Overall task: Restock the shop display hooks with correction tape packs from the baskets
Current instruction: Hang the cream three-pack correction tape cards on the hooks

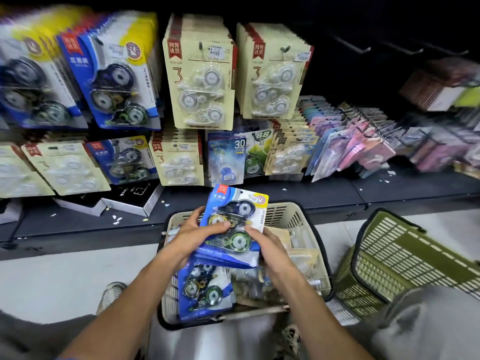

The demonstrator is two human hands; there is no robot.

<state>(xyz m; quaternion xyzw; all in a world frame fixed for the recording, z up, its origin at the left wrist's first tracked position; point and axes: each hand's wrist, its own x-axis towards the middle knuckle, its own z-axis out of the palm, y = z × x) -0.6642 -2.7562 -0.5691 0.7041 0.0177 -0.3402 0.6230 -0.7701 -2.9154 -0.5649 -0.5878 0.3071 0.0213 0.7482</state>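
Both grips, left hand (192, 235) and right hand (270, 249), hold blue packs (233, 224) over beige basket (298, 219) (pale floor (52, 276)).

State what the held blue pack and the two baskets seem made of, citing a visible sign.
Blue pack: likely printed glossy card under a clear plastic blister, which glints. Beige basket and green basket: apparently moulded matte plastic, with uniform lattice walls.

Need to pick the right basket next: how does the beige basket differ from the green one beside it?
The beige basket stands upright in front of the person; the green basket is tipped on its side to the right. The beige basket holds correction tape packs, blue ones among them; the green basket looks empty from here. Both hands, left hand and right hand, hold a blue stack over the beige basket, not the green. Both are slotted plastic with dark handles.
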